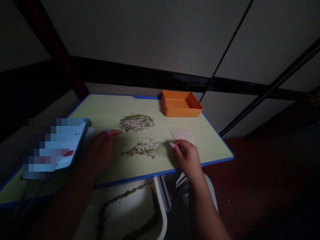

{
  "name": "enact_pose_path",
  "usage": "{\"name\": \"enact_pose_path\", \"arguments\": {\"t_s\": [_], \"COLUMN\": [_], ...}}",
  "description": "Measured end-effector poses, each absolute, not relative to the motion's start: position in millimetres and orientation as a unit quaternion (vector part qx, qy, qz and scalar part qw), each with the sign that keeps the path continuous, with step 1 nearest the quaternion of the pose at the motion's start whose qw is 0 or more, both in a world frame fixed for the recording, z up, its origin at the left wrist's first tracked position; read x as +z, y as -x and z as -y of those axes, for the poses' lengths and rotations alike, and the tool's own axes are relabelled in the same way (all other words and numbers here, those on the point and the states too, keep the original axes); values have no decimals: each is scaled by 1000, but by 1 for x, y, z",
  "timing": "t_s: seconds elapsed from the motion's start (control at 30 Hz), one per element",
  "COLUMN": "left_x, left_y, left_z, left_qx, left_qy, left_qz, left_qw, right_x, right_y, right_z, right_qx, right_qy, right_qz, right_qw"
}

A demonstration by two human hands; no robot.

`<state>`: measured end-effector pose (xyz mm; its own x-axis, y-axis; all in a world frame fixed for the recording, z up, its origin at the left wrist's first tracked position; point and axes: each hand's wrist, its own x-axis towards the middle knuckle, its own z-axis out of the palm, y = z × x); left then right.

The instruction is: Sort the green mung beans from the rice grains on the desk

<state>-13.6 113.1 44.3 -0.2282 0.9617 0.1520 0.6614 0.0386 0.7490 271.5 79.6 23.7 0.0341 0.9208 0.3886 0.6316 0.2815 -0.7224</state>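
My right hand [187, 156] pinches a thin, curved, see-through piece [162, 146], whose exact kind is blurred. Its far end touches the right side of a small spread of mixed green and pale grains [141, 149]. Just behind my right hand lies a heap of pale, rice-like grains [182, 134]. A larger mixed heap of green and pale grains [137, 122] sits farther back. My left hand [102, 141] rests low over the table to the left of both mixed heaps, index finger stretched out, nothing seen in it.
An orange open box [182, 111] stands at the table's back right. A tablet with a lit screen [71, 143] leans at the left. Below the blue-edged table [105, 106], a pulled-out white drawer [161, 200] holds green grains along its edges. Panelled wall behind.
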Motion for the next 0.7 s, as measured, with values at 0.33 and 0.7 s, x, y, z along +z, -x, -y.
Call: {"name": "enact_pose_path", "arguments": {"t_s": [0.33,0.7], "left_x": [50,46], "left_y": [10,11], "left_z": [-111,-112], "left_qx": [372,370], "left_qy": [-579,-582], "left_qz": [-696,-695], "left_qw": [205,203], "right_x": [22,17], "right_y": [-276,-284], "right_z": [-65,-66], "right_qx": [180,138], "right_qy": [571,622], "right_qz": [677,645], "right_qw": [428,422]}}
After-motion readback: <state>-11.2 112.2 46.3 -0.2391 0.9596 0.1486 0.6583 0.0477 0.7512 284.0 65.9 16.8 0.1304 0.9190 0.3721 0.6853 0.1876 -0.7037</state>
